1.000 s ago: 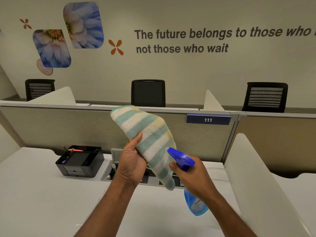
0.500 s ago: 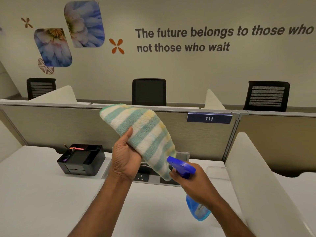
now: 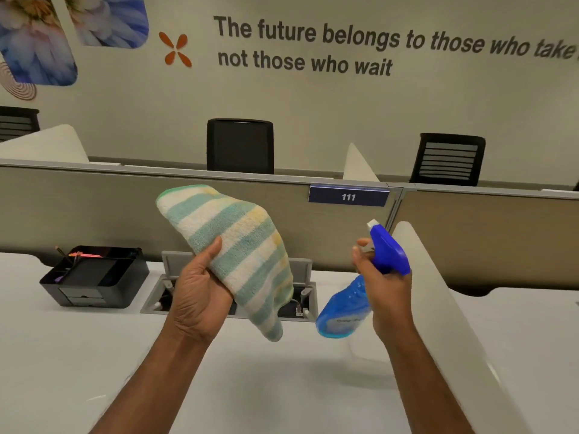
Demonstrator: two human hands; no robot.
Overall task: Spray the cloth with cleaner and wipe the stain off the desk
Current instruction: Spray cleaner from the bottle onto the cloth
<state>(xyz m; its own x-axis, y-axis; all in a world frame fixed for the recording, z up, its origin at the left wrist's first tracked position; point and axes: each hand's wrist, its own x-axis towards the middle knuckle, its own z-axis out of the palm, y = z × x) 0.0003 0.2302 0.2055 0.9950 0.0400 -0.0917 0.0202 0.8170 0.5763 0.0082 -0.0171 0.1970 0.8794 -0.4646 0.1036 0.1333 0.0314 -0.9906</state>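
L hand (image 3: 200, 296) is closed on the striped cloth (image 3: 232, 249), thumb pressed across its front face, fingers hidden behind. Cloth is folded/bunched, teal-white-yellow bands, held up in the air over the desk; top edge rises level w/ the partition rim, bottom tip hangs free just above the open cable tray (image 3: 300, 299).

R hand (image 3: 385, 292) is wrapped round the neck of the blue spray bottle (image 3: 360, 296), forefinger up at the trigger. Bottle is tilted, base swung toward the cloth, white nozzle (image 3: 372, 223) at top pointing up and away from the person. Bottle and cloth are apart, a clear gap between them; neither touches the desk.

White desk (image 3: 78, 355) below both forearms is bare and wide, esp. to the left and toward the near edge. No stain can be made out on it from here.

Limits round the work area: grey partition (image 3: 94, 208) along the back w/ a "111" plate (image 3: 348, 196); a white side divider (image 3: 445, 324) slanting close by the R wrist, so little room on that side. Black desk organiser (image 3: 94, 278) w/ pens sits back-left, just beside the cable tray, well apart from the L hand. Black office chairs (image 3: 239, 147) stand beyond the partition by the wall.
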